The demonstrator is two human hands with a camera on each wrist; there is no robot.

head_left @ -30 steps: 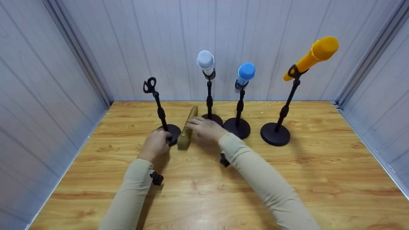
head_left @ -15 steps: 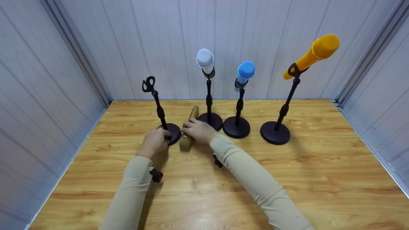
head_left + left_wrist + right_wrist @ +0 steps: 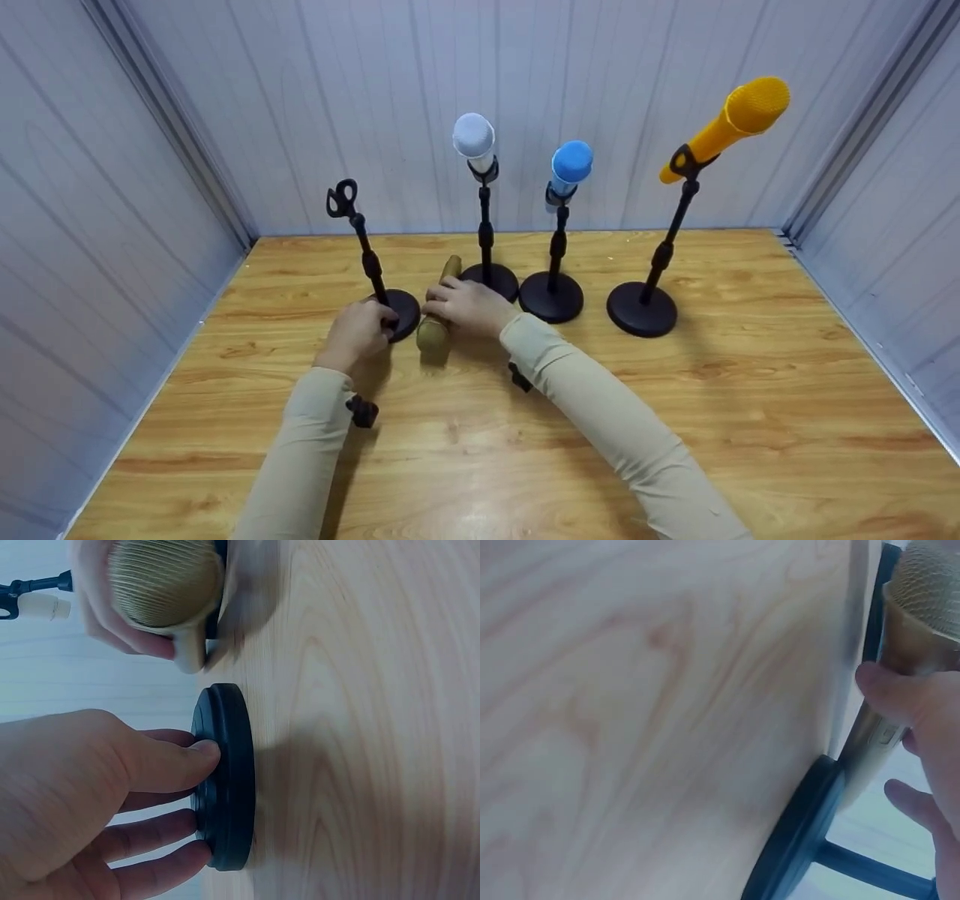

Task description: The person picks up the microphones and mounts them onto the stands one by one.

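Note:
A gold microphone (image 3: 433, 335) lies lengthwise between two black stands, its mesh head toward me. My right hand (image 3: 466, 306) grips its body, thumb on the near side in the right wrist view. The mesh head (image 3: 163, 581) appears slightly above the tabletop in the left wrist view. My left hand (image 3: 355, 330) holds the leftmost microphone stand (image 3: 373, 262) low down, with thumb and fingers on its round base (image 3: 229, 780). The foot of that stand's pole is hidden by the hand. Its clip (image 3: 342, 199) at the top holds nothing.
Three more stands hold a white microphone (image 3: 474, 136), a blue microphone (image 3: 571, 163) and a yellow microphone (image 3: 739, 120). The white one's stand base (image 3: 502, 283) is close beside my right hand. Pale panel walls (image 3: 405, 97) enclose the wooden table (image 3: 465, 450) at the back and sides.
My right hand has moved left from beside the gold microphone and taken hold of it. The microphone's head has risen slightly. My left hand stays at the stand's base.

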